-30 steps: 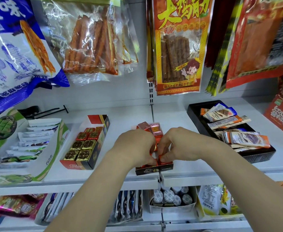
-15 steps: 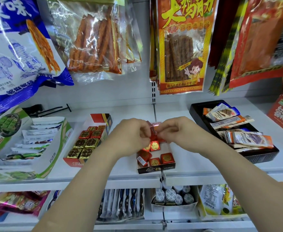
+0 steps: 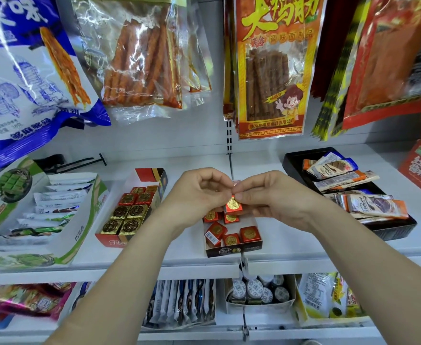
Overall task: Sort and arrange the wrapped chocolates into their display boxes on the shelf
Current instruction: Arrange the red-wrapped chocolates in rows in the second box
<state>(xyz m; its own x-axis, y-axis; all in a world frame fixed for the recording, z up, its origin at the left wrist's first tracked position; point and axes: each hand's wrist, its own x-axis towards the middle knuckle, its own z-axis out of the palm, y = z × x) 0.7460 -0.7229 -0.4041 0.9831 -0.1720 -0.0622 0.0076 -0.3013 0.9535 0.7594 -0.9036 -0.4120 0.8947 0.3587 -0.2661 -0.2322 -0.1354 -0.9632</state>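
While the shelf (image 3: 291, 247) carries the dark display box (image 3: 231, 250) at its front edge, your left hand (image 3: 197, 195) and right hand (image 3: 271, 195) meet just above it. Their curled fingertips together pinch one red-and-gold wrapped chocolate (image 3: 233, 204) over the loose red pieces (image 3: 248, 233) inside.

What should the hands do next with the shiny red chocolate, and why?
Probably lower the red foil-wrapped square chocolate into the bare spot on the right side of the small dark cardboard display box. The left hand and right hand pinch it just above that box, and the other red chocolates inside lie jumbled, one tilted with its barcode showing.
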